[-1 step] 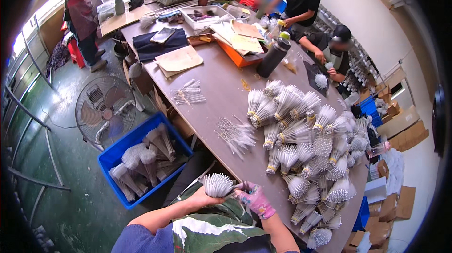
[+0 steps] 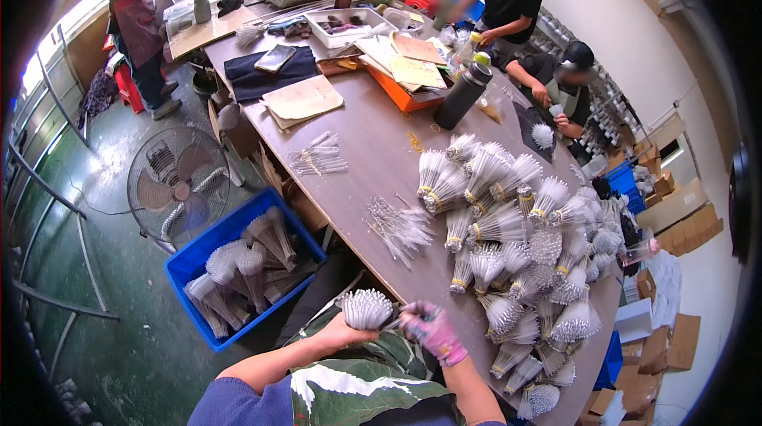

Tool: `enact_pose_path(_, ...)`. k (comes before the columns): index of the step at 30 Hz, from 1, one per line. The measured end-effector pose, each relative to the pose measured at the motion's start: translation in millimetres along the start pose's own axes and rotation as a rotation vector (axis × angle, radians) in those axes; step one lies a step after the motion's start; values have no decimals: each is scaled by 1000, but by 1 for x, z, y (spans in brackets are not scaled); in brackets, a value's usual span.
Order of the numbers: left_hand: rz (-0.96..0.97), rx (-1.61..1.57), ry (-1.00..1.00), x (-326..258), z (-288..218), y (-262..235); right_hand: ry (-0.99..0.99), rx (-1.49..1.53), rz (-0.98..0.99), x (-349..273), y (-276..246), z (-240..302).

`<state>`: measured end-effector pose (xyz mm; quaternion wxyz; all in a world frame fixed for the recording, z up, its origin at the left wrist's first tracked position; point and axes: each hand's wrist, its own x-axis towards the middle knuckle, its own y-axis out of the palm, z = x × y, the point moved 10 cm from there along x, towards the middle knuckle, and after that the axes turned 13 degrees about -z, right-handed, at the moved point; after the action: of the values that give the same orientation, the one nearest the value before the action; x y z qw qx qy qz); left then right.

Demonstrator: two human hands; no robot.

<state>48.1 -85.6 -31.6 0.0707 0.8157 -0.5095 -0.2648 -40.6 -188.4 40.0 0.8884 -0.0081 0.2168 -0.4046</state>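
My bare left hand (image 2: pixel 345 334) is wrapped round a bundle of thin translucent sticks with white tips (image 2: pixel 367 309). The tips face up in a rounded dome, and the lower part is hidden by the hand. Just right of it, my right hand (image 2: pixel 433 332) wears a pink patterned glove with greyish fingertips. Its fingers are bent together towards the bundle's side; what they pinch, if anything, is too small to make out. A pile of similar bundles (image 2: pixel 508 255), several tied with yellow bands, covers the right side of the table (image 2: pixel 361 216). Loose sticks (image 2: pixel 398 228) lie ahead of my hands.
At left, a blue crate (image 2: pixel 184 287) of bundles stands on the floor beside a fan (image 2: pixel 178 188). Farther up the table are a black bottle (image 2: pixel 463 97), an orange box (image 2: pixel 401 97) with papers and a white tray (image 2: pixel 347 27). Other people work round the table.
My gloved right hand has shifted very slightly to the right, away from the bundle. The left hand keeps its hold on the bundle.
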Motion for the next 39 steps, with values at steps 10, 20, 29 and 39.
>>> enact_pose_path(10, -146, 188, 258, 22, -23, -26, 51, 534, -589, 101, -56, 14)
enact_pose_path(20, 27, 351, 356, 12, -17, -2, 110, 407, -321, 46, -32, -3)
enact_pose_path(29, 33, 90, 181, -2, -17, 10, 355, 222, 135, -37, -7, -24)
enact_pose_path(39, 212, 157, 32, -14, 1, 28, 222, -152, 199, -47, -15, -10)
